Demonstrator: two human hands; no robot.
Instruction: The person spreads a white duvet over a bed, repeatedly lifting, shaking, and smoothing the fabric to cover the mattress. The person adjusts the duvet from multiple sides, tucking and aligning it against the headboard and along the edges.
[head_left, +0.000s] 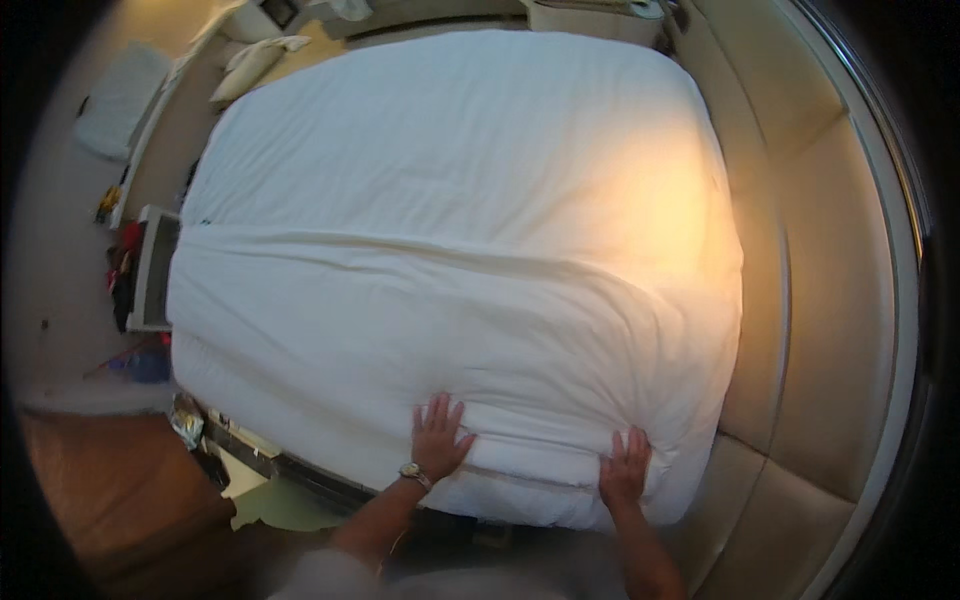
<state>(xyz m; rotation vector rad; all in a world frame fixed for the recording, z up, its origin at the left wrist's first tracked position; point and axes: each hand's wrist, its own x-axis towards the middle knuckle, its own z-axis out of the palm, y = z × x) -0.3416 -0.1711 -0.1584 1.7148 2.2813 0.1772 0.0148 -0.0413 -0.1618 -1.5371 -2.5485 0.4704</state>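
Note:
A white sheet (400, 170) covers a large bed, with a long raised fold running across its middle and wrinkles fanning toward the near right corner. My left hand (437, 440) lies on the sheet near the bed's front edge, palm down with its fingers spread, a watch (415, 475) on its wrist. Farther right, my right hand (624, 467) presses on the same edge, fingers stretched out over the cloth. Between the two hands the sheet bunches into horizontal creases. Neither hand visibly grips the fabric.
A beige padded headboard (810, 330) stands along the right side. Left of the bed are a white-framed piece of furniture (155, 270) and a dark red and black bundle (122, 280). A brown surface (120, 490) fills the lower left. A pillow (250, 70) lies at the far left.

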